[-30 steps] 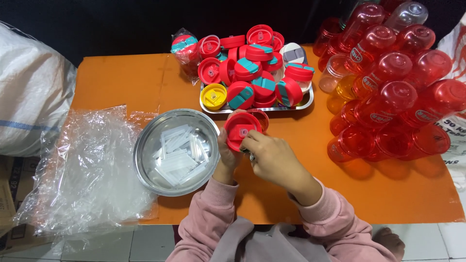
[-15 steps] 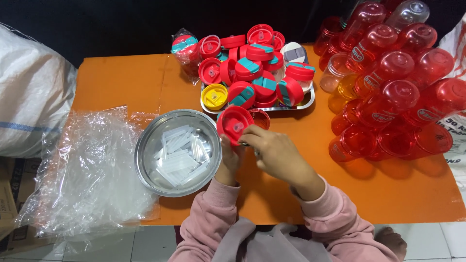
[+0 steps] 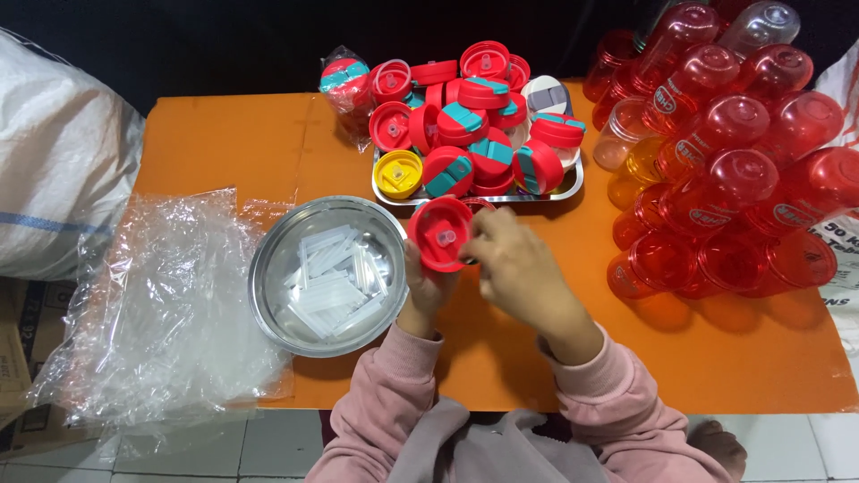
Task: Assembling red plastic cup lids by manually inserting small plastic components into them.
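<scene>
Left hand: we see our left hand (image 3: pixel 422 288) with its grip closed round a red lid (image 3: pixel 440 233), fingers under and behind it, thumb at the lid's left edge.
Right hand: our right hand (image 3: pixel 519 268) sits just right of the lid, fingertips bent in against its right rim; whether this grip pinches some small part there we cannot tell, since the fingers hide it.
Red lid: round, held up above the orange desk (image 3: pixel 224 143), its inner face turned toward us, just in front of the tray.
Steel bowl: a round metal bowl (image 3: pixel 327 275) stands just left of the left hand and holds a heap of short clear white strips (image 3: pixel 333 279).
Tray: a flat metal tray (image 3: pixel 537 191) behind the hands is piled with red lids (image 3: pixel 465 121) carrying teal flaps, plus one yellow lid (image 3: pixel 398 173).
Bottles: a stack of red see-through bottles (image 3: pixel 734 170) lies at the desk's right side, well apart from the hands.
Plastic sheet: crumpled clear plastic (image 3: pixel 152 304) covers the desk's left corner, touching the bowl.
Sleeves: we wear pink sleeves (image 3: pixel 394 394).
</scene>
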